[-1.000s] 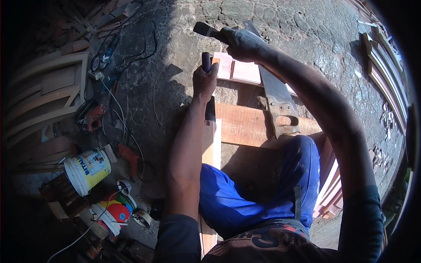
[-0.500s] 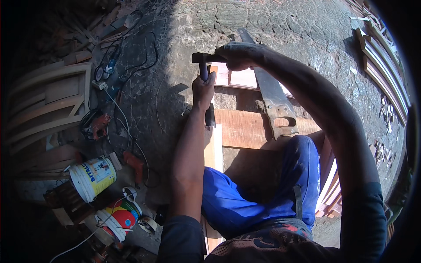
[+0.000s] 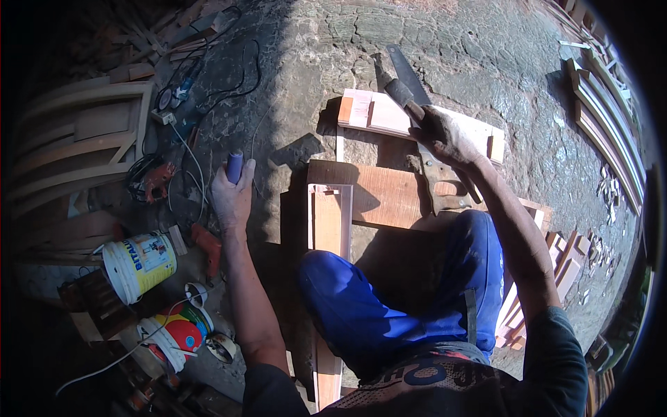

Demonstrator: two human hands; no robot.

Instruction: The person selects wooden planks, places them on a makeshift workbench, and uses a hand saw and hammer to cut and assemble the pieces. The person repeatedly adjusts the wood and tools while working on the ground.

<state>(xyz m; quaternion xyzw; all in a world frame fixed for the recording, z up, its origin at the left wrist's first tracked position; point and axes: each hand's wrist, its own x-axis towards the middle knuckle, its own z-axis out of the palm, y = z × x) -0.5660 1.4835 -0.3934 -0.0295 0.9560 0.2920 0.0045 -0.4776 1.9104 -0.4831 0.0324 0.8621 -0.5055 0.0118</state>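
My left hand is closed around a chisel, whose blue-purple handle sticks up out of the fist. Its blade is hidden below the hand. Over the right part of the work my right hand grips a hammer, its head pointing to the far left. Beneath that hand lies a handsaw, across a brown board and a pale wooden frame piece. A long timber with a recess at its far end runs toward me beside my left knee.
On the left are a corded angle grinder, red power tools, cables, a white bucket and a curved wooden frame. Stacked mouldings lie at the right. Cut timber pieces and wood chips sit right of my knee.
The hammer and chisel were together above the timber's end. My left hand has carried the chisel left, and my right hand has moved right and nearer with the hammer, uncovering the recess.
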